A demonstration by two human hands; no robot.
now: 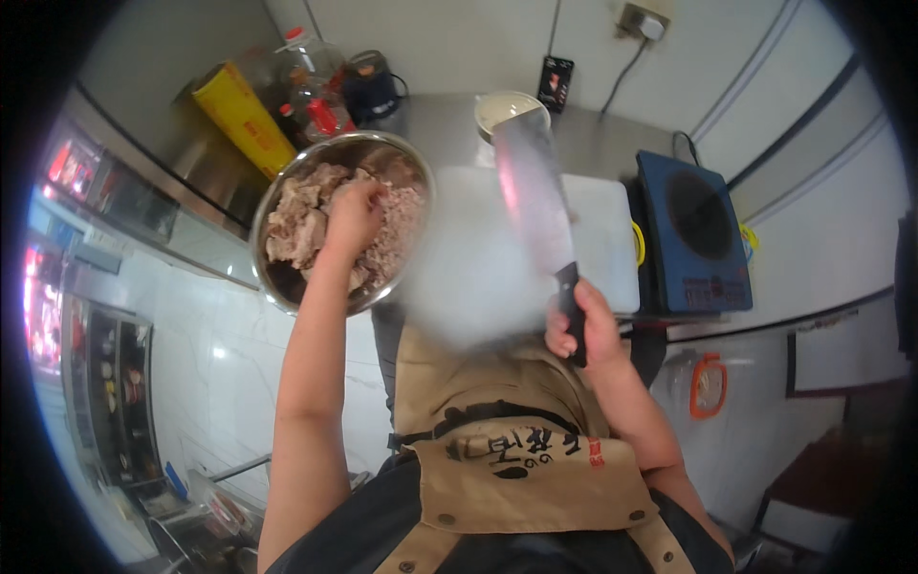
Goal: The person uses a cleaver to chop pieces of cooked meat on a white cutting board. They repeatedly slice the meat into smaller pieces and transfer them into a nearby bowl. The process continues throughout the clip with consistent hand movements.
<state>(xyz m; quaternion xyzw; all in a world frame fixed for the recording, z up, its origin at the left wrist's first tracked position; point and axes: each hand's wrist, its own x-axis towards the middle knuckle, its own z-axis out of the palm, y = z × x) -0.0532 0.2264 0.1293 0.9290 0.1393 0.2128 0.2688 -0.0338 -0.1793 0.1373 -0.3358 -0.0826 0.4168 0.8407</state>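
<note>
My left hand (354,219) reaches into a steel bowl (423,251), its fingers bent down on the meat. Large pale pieces of meat (297,219) fill the bowl's left side, and finely chopped meat (401,222) lies on its right side. Whether the fingers grip a piece is hidden. My right hand (592,326) holds a broad cleaver (534,194) by its black handle, the blade pointing away from me above a white cutting board (606,244). The board's near left part looks blurred.
Behind the board stands a pale round container (510,107). A blue induction cooker (696,237) is at the right. Beyond the bowl are a yellow box (244,118), plastic bottles (315,93) and a dark jar-like appliance (369,82). A wall socket (642,23) holds a plug.
</note>
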